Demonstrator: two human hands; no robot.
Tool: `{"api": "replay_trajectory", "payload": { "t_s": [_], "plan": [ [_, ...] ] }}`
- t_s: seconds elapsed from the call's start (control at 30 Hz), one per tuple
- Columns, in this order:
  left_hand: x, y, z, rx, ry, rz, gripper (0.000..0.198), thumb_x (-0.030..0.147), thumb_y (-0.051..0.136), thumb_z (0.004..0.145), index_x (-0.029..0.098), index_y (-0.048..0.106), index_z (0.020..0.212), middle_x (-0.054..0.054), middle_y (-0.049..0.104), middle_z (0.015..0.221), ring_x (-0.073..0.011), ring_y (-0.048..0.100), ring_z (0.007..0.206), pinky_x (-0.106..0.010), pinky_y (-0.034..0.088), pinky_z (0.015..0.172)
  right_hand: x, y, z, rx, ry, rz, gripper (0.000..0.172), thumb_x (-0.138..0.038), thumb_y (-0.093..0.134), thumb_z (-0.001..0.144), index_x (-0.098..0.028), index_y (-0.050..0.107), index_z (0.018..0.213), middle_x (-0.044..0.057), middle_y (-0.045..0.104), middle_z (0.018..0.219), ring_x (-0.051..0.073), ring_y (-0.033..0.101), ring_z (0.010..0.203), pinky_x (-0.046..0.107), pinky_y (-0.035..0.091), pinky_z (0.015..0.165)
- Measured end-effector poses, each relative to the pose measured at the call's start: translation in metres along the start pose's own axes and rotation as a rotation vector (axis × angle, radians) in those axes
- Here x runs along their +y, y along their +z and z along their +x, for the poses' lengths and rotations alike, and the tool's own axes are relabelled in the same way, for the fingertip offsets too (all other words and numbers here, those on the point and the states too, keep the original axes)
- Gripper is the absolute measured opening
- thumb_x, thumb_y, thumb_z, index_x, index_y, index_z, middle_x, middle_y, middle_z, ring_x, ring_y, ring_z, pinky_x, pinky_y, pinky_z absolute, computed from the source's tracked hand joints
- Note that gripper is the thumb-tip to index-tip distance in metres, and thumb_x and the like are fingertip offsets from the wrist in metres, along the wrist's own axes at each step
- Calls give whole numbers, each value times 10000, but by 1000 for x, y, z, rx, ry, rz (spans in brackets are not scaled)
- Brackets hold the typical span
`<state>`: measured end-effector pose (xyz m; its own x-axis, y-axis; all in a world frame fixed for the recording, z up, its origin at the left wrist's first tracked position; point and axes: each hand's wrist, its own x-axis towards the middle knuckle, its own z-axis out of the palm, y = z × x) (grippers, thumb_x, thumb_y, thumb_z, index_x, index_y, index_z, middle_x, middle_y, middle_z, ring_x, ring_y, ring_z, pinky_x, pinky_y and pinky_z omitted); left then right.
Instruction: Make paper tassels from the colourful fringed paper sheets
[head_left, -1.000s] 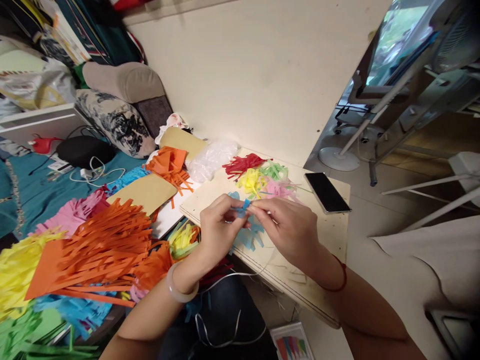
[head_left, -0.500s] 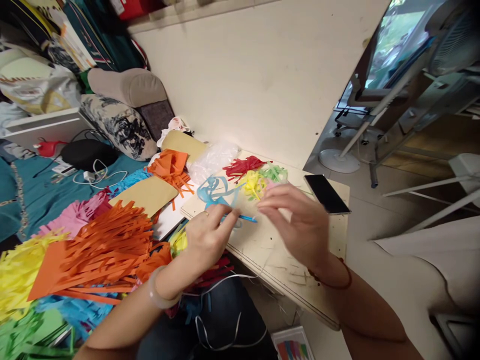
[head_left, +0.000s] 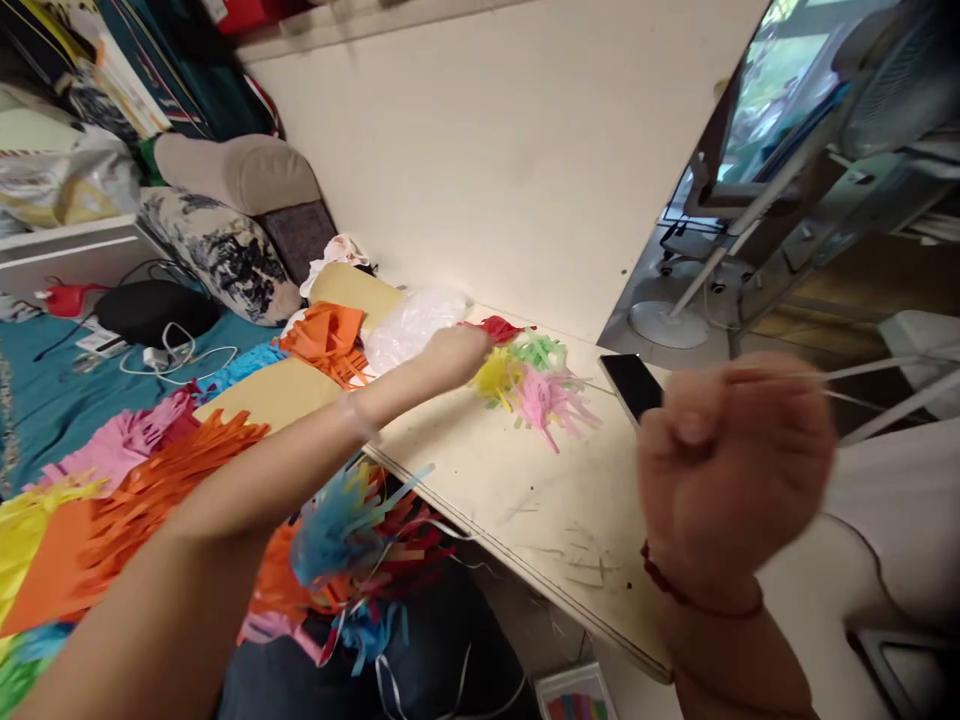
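My left hand point(head_left: 461, 355) reaches across the board, blurred, next to a red paper tassel point(head_left: 502, 328). Its fingers are smeared and mostly hidden, so whether they grip the tassel is unclear. Raised over the right side, my right hand point(head_left: 739, 460) is curled into a fist; a thin pale line crosses its fingers, but I cannot make out what is inside. Yellow point(head_left: 499, 375), green point(head_left: 540, 350) and pink point(head_left: 551, 395) fringed paper tassels lie bunched on the board. A blue tassel point(head_left: 337, 525) sits at the board's near edge, above my lap, among orange and red fringes and white string.
A phone point(head_left: 634, 388) rests on the wooden board point(head_left: 480, 460) near thin scraps. Fringed orange paper point(head_left: 165, 490), cardboard point(head_left: 274, 395) and a clear plastic bag point(head_left: 412, 325) lie to the left. A pale panel point(head_left: 480, 170) stands behind. White string point(head_left: 450, 530) trails below the board's edge.
My left hand has let go of the blue tassel and moved forward to the red one. The blue tassel is now over my lap. My right hand has moved right and closed, uncovering the pink tassel.
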<state>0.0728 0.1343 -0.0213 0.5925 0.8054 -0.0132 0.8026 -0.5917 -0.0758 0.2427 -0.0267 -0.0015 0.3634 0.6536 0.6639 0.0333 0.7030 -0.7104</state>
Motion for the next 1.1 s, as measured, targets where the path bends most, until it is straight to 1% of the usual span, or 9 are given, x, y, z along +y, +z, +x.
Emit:
{"api": "replay_trajectory", "payload": {
  "t_s": [0.1, 0.17, 0.27, 0.4, 0.6, 0.67, 0.87, 1.0, 1.1],
  "plan": [
    [15, 1, 88, 67, -64, -78, 236, 180, 473, 918, 85, 628, 1068, -166, 635, 1112, -254, 596, 1059, -386, 476, 892, 12, 20, -2, 36, -31, 127, 93, -223, 561, 904, -235, 641, 858, -47, 435, 533, 64, 385, 472, 182, 254, 363],
    [21, 12, 121, 58, -98, -146, 295, 284, 551, 910, 116, 579, 1151, -123, 598, 1174, -230, 593, 1050, -419, 500, 890, 16, 23, -1, 45, -16, 138, 88, -195, 573, 894, -222, 653, 868, -43, 496, 555, 58, 417, 479, 177, 301, 383],
    [17, 32, 138, 33, -142, -250, 365, 338, 581, 896, 139, 546, 1200, -106, 576, 1197, -219, 599, 1023, -423, 527, 856, 19, 20, -1, 50, -2, 84, 95, -190, 577, 894, -235, 647, 940, -47, 562, 574, 54, 430, 457, 178, 347, 399],
    [-10, 37, 131, 91, -181, -355, 327, 300, 582, 895, 120, 567, 1168, -111, 602, 1146, -215, 612, 994, -405, 528, 844, 20, 17, -1, -3, 11, 76, 90, -195, 598, 887, -230, 657, 944, -22, 684, 657, 41, 411, 407, 188, 377, 399],
    [-44, 14, 62, 375, -180, -537, 469, 87, 480, 806, 121, 516, 1272, -93, 665, 980, -167, 634, 842, -282, 502, 783, 28, 20, 1, -69, 53, -16, 36, -187, 676, 816, -219, 692, 813, -19, 704, 673, 51, 512, 435, 185, 429, 405],
    [-42, 12, 20, 442, -133, -930, 448, 70, 501, 719, 126, 581, 1156, -46, 644, 832, -119, 593, 629, -239, 489, 605, 31, 25, 1, -116, 65, -102, 38, -186, 671, 812, -207, 695, 791, -17, 695, 674, 60, 560, 474, 187, 474, 445],
    [-3, 25, -87, 160, -46, -1763, 131, 93, 590, 610, 137, 577, 733, 26, 574, 631, -67, 530, 537, -175, 429, 534, 41, 42, -11, -377, 76, -236, 46, -168, 638, 819, -184, 679, 804, 1, 710, 749, 102, 669, 638, 215, 559, 600],
    [19, 30, -122, 32, -55, -1959, 189, 280, 697, 697, 129, 592, 739, 16, 558, 641, -68, 511, 545, -178, 415, 536, 42, 47, -19, -517, 24, -276, 67, -154, 623, 830, -190, 679, 820, 2, 716, 774, 107, 672, 685, 215, 549, 633],
    [28, 28, -138, 45, -49, -1913, 378, 500, 600, 816, 124, 629, 782, 10, 540, 610, -69, 466, 508, -183, 366, 486, 36, 45, -19, -505, -8, -329, 77, -157, 599, 851, -183, 667, 826, 2, 708, 766, 95, 652, 647, 204, 524, 600]
  ]
}}
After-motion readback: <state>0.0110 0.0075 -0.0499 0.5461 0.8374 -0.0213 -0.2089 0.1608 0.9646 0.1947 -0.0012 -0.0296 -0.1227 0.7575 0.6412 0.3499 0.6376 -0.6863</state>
